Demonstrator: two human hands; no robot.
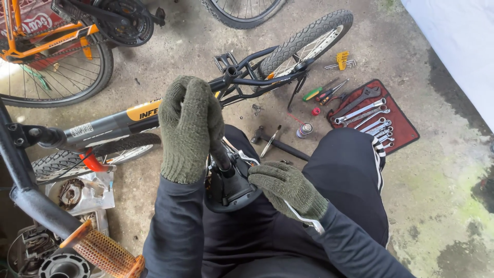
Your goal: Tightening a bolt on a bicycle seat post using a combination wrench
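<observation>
1. The left hand point(189, 128), in a thick olive knitted glove, is closed around the upper end of a dark seat post point(222, 157), fingers wrapped over it so the top of the post is hidden.
2. The right hand point(287, 188), gloved the same way, is curled tight on a silver wrench point(303, 219). The tool's handle sticks out past the wrist; its working end reaches in at the clamp under the saddle.
3. The black bicycle saddle point(231, 190) lies upside down on the person's lap, between the two hands, with the post rising from it towards the left hand. The right hand touches its right-hand rim.
4. What carries everything else is a stained concrete floor point(432, 206), greenish near its right edge.
5. A black and orange bicycle frame point(118, 122) lies on its side across the floor just beyond the hands, its rear wheel point(309, 38) towards the far edge.
6. A red tool roll point(404, 131) with a row of spanners lies well to the right of the hands, with a hammer point(280, 144), a small can point(304, 129) and screwdrivers point(321, 92) between it and the knees.
7. An orange bicycle point(49, 44) stands at the far left corner; loose parts lie at the near left.
</observation>
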